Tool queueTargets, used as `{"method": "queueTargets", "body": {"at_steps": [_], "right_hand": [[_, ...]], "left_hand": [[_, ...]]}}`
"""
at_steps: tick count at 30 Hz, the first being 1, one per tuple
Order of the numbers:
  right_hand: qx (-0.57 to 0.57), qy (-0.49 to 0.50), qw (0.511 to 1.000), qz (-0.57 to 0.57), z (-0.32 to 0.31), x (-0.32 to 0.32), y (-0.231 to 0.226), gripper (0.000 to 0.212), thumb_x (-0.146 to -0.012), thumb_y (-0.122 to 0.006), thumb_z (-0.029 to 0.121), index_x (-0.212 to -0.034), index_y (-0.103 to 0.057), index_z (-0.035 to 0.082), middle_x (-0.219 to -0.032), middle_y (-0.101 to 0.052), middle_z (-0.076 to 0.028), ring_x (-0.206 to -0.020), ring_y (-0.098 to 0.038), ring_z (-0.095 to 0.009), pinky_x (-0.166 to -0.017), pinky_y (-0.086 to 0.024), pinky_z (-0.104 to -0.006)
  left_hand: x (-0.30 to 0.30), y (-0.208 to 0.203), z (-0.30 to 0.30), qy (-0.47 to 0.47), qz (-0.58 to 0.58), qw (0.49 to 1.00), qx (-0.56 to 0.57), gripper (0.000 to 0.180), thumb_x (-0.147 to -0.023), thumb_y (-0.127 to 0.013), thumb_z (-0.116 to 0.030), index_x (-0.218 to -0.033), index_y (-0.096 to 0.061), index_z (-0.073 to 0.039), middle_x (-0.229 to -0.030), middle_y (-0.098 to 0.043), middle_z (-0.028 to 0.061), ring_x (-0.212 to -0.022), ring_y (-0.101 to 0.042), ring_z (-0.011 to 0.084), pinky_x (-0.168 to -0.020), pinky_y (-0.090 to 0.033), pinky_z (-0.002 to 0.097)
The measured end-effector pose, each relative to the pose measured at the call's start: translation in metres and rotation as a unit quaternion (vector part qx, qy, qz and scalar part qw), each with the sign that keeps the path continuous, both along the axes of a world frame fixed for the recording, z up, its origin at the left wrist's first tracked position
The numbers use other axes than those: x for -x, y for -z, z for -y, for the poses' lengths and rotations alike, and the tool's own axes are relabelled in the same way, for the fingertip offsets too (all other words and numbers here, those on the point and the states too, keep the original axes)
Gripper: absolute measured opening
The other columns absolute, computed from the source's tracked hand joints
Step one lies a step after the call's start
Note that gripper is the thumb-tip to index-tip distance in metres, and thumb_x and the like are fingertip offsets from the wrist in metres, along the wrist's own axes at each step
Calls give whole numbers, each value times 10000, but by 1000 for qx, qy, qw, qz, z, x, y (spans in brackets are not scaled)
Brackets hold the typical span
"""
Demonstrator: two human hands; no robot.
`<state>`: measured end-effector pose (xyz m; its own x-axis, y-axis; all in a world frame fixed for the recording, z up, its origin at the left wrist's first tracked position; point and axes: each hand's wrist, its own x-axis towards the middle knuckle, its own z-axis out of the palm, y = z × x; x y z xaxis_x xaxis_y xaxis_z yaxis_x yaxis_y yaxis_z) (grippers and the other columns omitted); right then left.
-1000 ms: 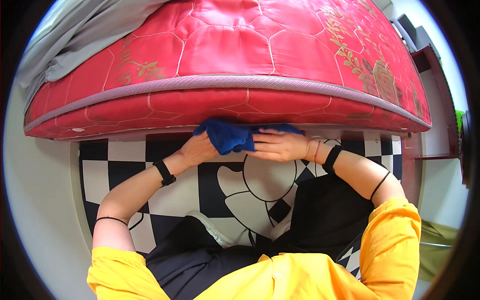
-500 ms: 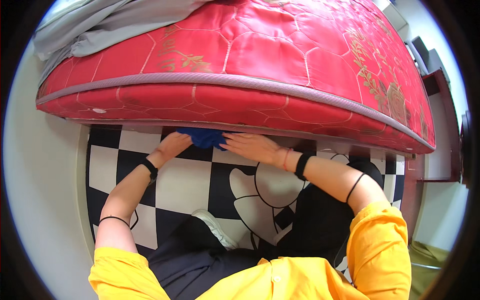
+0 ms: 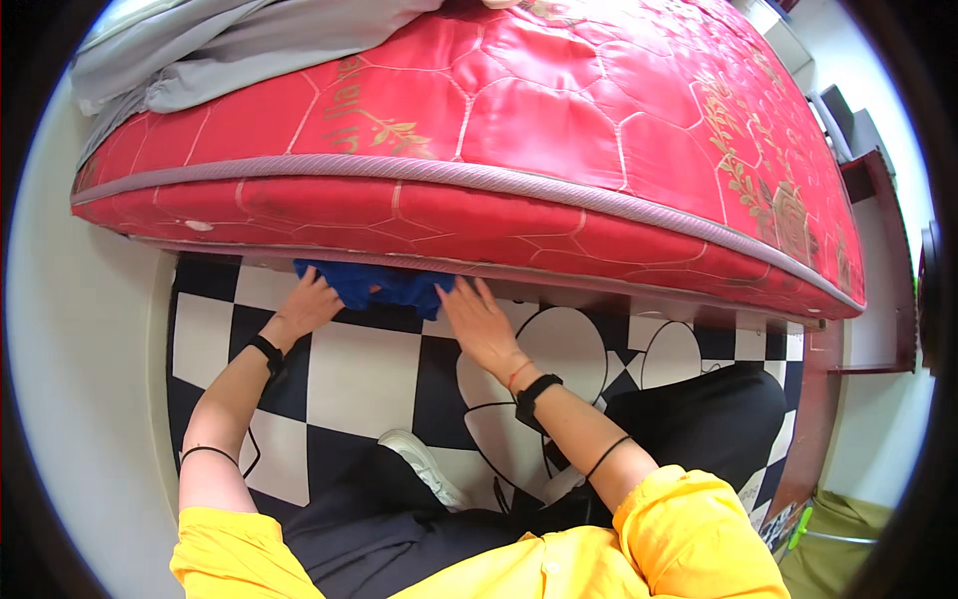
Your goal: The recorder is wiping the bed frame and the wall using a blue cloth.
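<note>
A crumpled blue cloth (image 3: pixel 384 285) is stretched sideways along the lower side of the bed, just below the red quilted mattress (image 3: pixel 469 215). My left hand (image 3: pixel 307 304) grips its left end, the fingers bent over the fabric. At the right end my right hand (image 3: pixel 481 327) has hold of the edge, with some fingers spread apart beside it. A bit of skin-coloured or pale surface shows through the middle of the cloth. The cloth's upper edge is partly hidden under the mattress overhang.
Grey fabric (image 3: pixel 259 50) lies heaped on the mattress at the far left. A white wall (image 3: pixel 85 379) stands close on my left. Black-and-white patterned flooring (image 3: pixel 359 379) lies below, with my bent legs and a white shoe (image 3: pixel 424 464) on it. Green fabric (image 3: pixel 833 544) is at the lower right.
My hands have moved apart and the blue cloth is spread wider, mostly toward the left. My right forearm has swung inward and now points more steeply toward the bed.
</note>
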<state>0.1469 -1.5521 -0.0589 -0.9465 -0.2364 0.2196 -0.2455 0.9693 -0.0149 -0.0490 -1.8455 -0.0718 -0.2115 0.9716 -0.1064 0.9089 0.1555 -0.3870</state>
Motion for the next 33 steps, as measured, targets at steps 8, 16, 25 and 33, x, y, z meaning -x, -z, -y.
{"method": "queueTargets", "body": {"at_steps": [8,16,25,33], "right_hand": [[147,422,892,-65,-68,-88,41,677,-889,-569,117,-1481,-301,-73,-1468,-383,-302,-1401,-321,-463,-1185,-218,-514],[373,547,608,-438,-228,-112,34,700,-937,-476,43,-1543,-141,-63,-1566,-273,-261,-1425,-319,-357,-1197,-195,-462],[876,253,230,-341,-175,-56,28,622,-1006,-345,517,-1464,-420,102,-1502,-451,-80,-1354,-438,-271,-1153,-315,-443],[824,511,150,-194,-23,18,57,422,-974,-343,288,-1355,-463,152,-1353,-511,-44,-1246,-473,-238,-1018,-417,-461]], "left_hand": [[-46,29,-168,234,191,951,-66,184,-876,-547,-155,-1024,-652,-123,-1004,-630,15,-958,-621,180,-793,-526,322],[-143,-3,-327,325,94,939,-56,287,-891,-522,-142,-1143,-632,-57,-1208,-600,71,-1218,-545,200,-943,-498,302],[-128,27,-299,300,-28,951,-62,440,-920,-504,-145,-1353,-543,-79,-1313,-589,56,-1182,-559,135,-953,-449,270],[-26,50,-114,46,214,969,112,433,-896,-527,-159,-1326,-564,-129,-1338,-540,-39,-1182,-526,115,-931,-445,292]]}}
